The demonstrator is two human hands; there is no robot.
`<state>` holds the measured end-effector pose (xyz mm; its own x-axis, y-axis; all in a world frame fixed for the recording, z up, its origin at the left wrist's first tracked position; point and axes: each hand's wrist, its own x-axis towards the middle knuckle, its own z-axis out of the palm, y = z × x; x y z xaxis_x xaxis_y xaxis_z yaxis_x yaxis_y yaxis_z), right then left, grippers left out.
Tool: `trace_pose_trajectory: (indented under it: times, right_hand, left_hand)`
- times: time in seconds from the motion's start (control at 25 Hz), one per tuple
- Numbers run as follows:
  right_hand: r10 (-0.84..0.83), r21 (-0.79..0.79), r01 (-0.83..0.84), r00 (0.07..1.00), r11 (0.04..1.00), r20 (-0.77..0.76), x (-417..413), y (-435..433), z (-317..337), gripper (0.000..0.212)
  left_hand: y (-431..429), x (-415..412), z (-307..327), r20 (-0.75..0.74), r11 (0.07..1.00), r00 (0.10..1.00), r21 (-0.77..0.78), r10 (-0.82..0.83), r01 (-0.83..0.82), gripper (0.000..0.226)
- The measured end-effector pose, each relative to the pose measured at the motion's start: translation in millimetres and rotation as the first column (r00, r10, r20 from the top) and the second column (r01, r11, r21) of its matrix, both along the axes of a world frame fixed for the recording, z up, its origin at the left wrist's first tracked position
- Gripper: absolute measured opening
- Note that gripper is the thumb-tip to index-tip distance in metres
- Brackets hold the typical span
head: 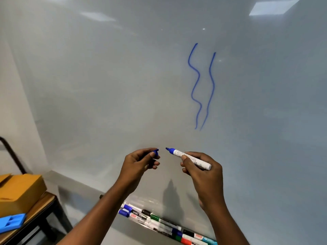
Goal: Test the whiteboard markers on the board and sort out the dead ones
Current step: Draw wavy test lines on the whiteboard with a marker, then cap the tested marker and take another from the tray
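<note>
The board (106, 85) stands before us, two wavy lines (196, 82) on it above and right of our hands. Our left hand (136, 165) holds the cap (155, 152) just left of the marker (192, 159) in our right hand (203, 175), the two apart, and a row of markers (159, 221) lies below them along the board's foot. At far left a table (40, 207) bears a box (19, 191), a plastic block (10, 222) before it.

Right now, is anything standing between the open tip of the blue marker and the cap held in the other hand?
Nothing visible does. The blue marker in the right hand points its tip at the cap pinched in the left hand, and the short gap between them shows only bare whiteboard behind.
</note>
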<state>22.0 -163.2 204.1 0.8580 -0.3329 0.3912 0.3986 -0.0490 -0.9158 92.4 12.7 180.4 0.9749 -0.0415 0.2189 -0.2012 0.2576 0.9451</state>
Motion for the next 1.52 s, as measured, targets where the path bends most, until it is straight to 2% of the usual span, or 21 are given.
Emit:
trace_pose_trajectory:
  times: [0.12,0.28,0.56,0.76,0.92,1.08,1.36,1.52]
  right_hand:
    - [0.107,0.142,-0.091,0.989,0.986,-0.106,3,12,-6,0.009]
    - [0.147,0.135,-0.123,0.971,0.983,-0.19,12,33,-14,0.012]
    - [0.178,0.157,-0.141,0.951,0.977,-0.254,47,79,-21,0.014]
    - [0.222,0.088,-0.204,0.908,0.975,-0.355,83,123,-28,0.014]
    - [0.046,-0.21,-0.145,0.908,0.967,-0.417,115,169,-47,0.008]
    - [0.029,-0.281,-0.172,0.892,0.944,-0.45,145,221,-69,0.006]
    - [0.114,-0.086,-0.207,0.788,0.974,-0.605,188,297,-107,0.003]
    - [0.212,0.0,-0.279,0.73,0.96,-0.649,199,306,-135,0.006]
  left_hand:
    - [16,-6,-10,-0.08,0.99,0.992,-0.118,-0.093,0.083,0.02]
    - [43,1,-24,-0.098,0.987,0.991,-0.141,-0.094,0.08,0.02]
    - [93,35,-35,-0.101,0.987,0.982,0.014,-0.159,0.162,0.017]
    - [148,70,-39,-0.133,0.943,0.951,0.144,-0.281,0.299,0.021]
    - [198,99,-45,-0.168,0.934,0.947,0.192,-0.273,0.303,0.02]
    - [246,121,-58,-0.226,0.93,0.944,0.225,-0.24,0.29,0.019]
    - [317,148,-96,-0.279,0.937,0.945,0.252,-0.17,0.243,0.019]
    - [336,160,-119,-0.295,0.877,0.938,0.383,-0.182,0.291,0.018]
